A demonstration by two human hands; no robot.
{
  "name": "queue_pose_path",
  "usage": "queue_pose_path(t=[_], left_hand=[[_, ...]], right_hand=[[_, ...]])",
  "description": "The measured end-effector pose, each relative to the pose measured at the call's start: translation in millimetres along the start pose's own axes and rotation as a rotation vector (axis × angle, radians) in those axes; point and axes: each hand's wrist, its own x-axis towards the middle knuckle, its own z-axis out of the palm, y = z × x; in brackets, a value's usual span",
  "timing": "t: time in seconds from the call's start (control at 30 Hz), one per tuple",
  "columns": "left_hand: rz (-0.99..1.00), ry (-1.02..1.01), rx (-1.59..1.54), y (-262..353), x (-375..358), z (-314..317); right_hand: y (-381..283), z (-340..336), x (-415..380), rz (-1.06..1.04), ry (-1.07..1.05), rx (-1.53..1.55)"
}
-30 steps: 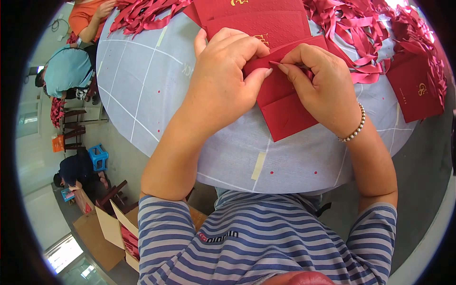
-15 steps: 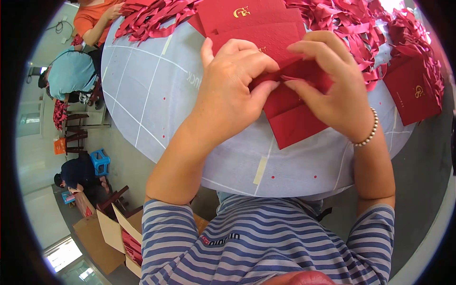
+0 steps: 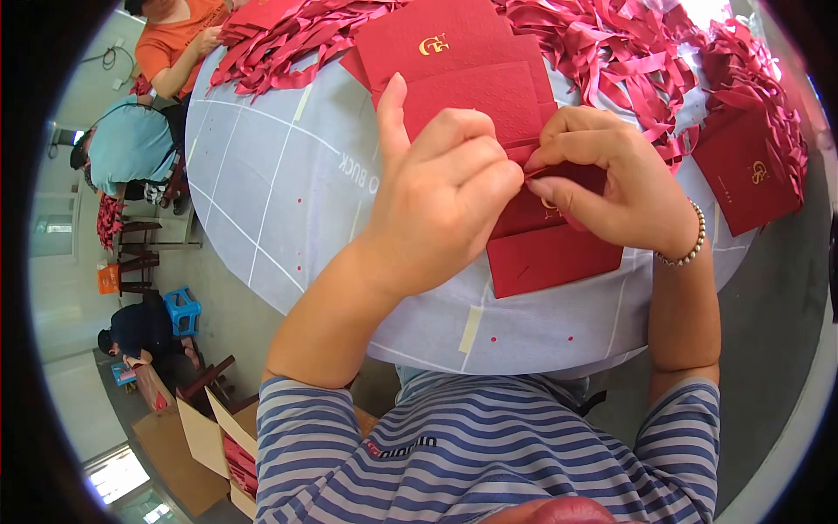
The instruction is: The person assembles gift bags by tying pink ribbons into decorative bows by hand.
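Note:
My left hand [image 3: 445, 192] is closed, its fingers pinching at a red ribbon [image 3: 546, 162], with the index finger side turned up. My right hand [image 3: 607, 179], wearing a bead bracelet, pinches the same strip, thumb against fingertips. The two sets of fingertips nearly touch. Beneath them lies a red paper envelope [image 3: 556, 262] with a gold mark, partly covered by my hands. Just beyond is a stack of red envelopes [image 3: 471, 92] with a gold logo. The exact fold or knot between my fingers is hidden.
The round table has a grey-blue cloth [image 3: 262, 188]. Red ribbons [image 3: 611, 61] pile at its far side, and another red envelope [image 3: 746, 175] lies on the right. People sit at the left, one in an orange top [image 3: 175, 48]. An open cardboard box [image 3: 205, 437] stands below left.
My left hand has turned over and its fingers have curled more tightly. Both hands have moved slightly lower, and the envelope under them has shifted and straightened a little.

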Motion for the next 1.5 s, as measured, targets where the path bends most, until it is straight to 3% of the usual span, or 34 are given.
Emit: queue_pose_path(t=[0.1,0.2,0.4,0.47,0.6,0.7,0.77,0.8,0.9,0.97,1.07,1.1,1.17,1.2,1.27,1.3,1.37,1.4,1.5], left_hand=[[0.139,0.033,0.082,4.0,-1.5,4.0],[0.161,0.013,0.112,8.9,-1.6,8.6],[0.227,0.051,0.143,11.9,-4.7,21.0],[0.210,0.024,0.133,13.6,-5.0,22.2],[0.175,-0.028,0.096,12.8,-1.3,17.6],[-0.038,-0.118,-0.129,7.3,0.8,12.3],[-0.092,-0.213,-0.217,6.3,0.2,6.5],[-0.141,-0.306,-0.304,7.1,0.3,4.2],[-0.239,-0.311,-0.261,6.3,2.8,-4.5],[-0.359,-0.274,-0.209,1.0,3.2,-9.6],[-0.486,-0.147,0.026,-10.5,0.6,-7.7],[-0.492,-0.143,0.031,-13.0,-0.9,-7.5],[-0.419,-0.107,0.293,-17.9,-2.4,-7.7],[-0.419,-0.105,0.297,-20.1,-0.8,-6.6],[-0.220,0.064,0.197,-22.6,2.2,-3.8],[-0.217,0.065,0.198,-20.1,2.8,-0.4],[-0.268,0.059,-0.163,-12.1,2.6,9.7],[-0.218,-0.001,-0.193,-12.2,2.6,12.4],[-0.160,-0.105,-0.075,-15.7,-0.9,18.3]], right_hand=[[-1.6,-2.0,2.3,0.243,-0.077,0.030],[3.8,-3.3,3.6,0.203,-0.190,0.011],[-3.4,-11.9,12.5,0.420,-0.270,0.030],[-6.0,-13.6,14.7,0.468,-0.421,-0.142],[0.3,-8.0,7.5,0.419,-0.388,-0.069],[10.3,8.1,-0.8,0.243,-0.141,0.002],[12.4,12.1,3.2,0.408,0.112,-0.105],[22.1,6.4,5.0,0.329,0.227,-0.096],[17.7,-5.6,11.0,0.583,0.536,0.139],[49.3,-3.6,9.1,0.229,0.720,0.125],[45.8,-36.2,-12.2,0.399,0.473,-0.014],[48.7,-48.2,-17.3,0.497,0.358,-0.006],[45.6,-52.9,-23.2,0.495,0.187,-0.138],[41.5,-50.3,-22.2,0.335,0.156,-0.095],[32.8,-54.0,-25.4,0.436,-0.144,-0.083],[26.9,-51.6,-26.6,0.361,-0.221,-0.147],[31.4,-40.5,-33.7,0.263,-0.300,-0.139],[31.1,-36.4,-31.0,0.345,-0.397,-0.108],[41.5,-28.4,-28.6,0.231,-0.346,-0.296]])
